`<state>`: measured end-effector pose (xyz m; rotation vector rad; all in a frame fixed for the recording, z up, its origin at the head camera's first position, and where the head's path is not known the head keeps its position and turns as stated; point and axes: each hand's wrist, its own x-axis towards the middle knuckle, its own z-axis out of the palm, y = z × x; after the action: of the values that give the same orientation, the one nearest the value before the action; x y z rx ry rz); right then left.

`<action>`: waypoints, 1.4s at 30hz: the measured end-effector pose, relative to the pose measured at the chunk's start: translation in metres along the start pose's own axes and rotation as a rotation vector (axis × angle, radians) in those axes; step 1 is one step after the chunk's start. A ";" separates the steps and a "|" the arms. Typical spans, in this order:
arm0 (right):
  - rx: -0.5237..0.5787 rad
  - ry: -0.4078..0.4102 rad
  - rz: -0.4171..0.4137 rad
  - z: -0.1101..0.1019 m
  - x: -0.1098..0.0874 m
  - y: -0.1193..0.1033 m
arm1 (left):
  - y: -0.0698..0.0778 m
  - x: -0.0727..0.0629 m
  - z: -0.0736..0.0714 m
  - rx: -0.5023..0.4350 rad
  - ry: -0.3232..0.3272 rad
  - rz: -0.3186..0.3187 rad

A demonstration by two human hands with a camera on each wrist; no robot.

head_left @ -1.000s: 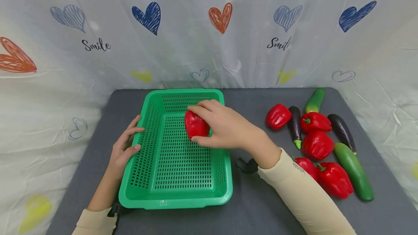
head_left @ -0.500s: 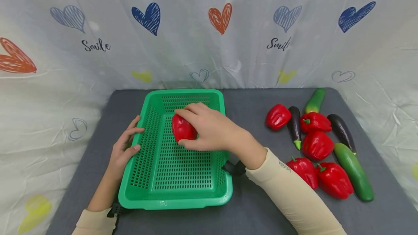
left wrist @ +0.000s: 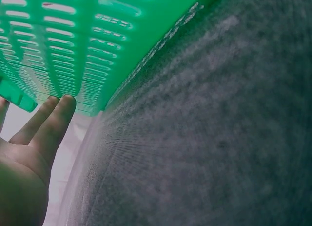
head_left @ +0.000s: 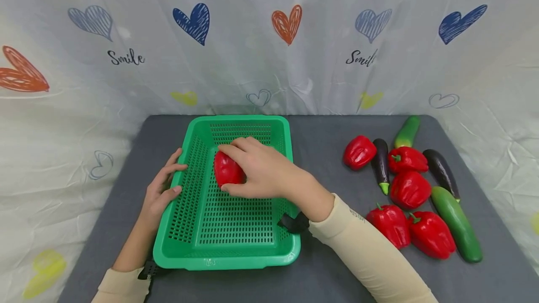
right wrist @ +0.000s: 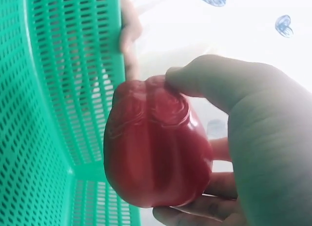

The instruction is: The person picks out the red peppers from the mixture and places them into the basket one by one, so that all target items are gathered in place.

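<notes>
In the head view my right hand (head_left: 263,167) holds a red bell pepper (head_left: 228,170) over the inside of a green plastic basket (head_left: 227,262). Its thumb and fingers grip the pepper (right wrist: 156,148) from opposite sides in the right wrist view, where the basket's slotted wall (right wrist: 80,60) stands just beyond. My left hand (head_left: 157,195) rests at the basket's left rim, thumb and a fingertip lying over the edge. Seen from the left wrist, two straight fingers (left wrist: 53,123) touch the outer slotted wall (left wrist: 58,45).
Several red bell peppers (head_left: 410,189) lie in a group on the right of the dark grey table (head_left: 332,265). Among them are two eggplants (head_left: 381,162) and two green cucumber-like vegetables (head_left: 456,223). A heart-printed white sheet (head_left: 236,69) hangs behind the table.
My right hand has carried the red bell pepper leftward and slightly nearer over the basket. The left hand has stayed at the rim.
</notes>
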<state>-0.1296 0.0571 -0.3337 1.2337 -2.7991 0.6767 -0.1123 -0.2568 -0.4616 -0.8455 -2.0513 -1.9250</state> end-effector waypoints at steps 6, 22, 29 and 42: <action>0.008 0.002 -0.013 0.007 0.005 -0.008 | 0.001 0.000 0.000 0.010 0.012 -0.044; -0.015 -0.020 -0.023 0.019 0.007 -0.021 | -0.001 0.000 0.001 0.012 0.024 -0.081; -0.015 -0.057 -0.037 0.024 0.007 -0.029 | 0.002 -0.001 0.002 0.018 0.017 -0.063; -0.021 -0.144 -0.061 0.039 0.012 -0.037 | -0.003 -0.001 -0.001 0.014 0.006 -0.047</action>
<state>-0.1050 0.0111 -0.3530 1.4124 -2.8585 0.5758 -0.1132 -0.2580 -0.4647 -0.7943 -2.0967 -1.9320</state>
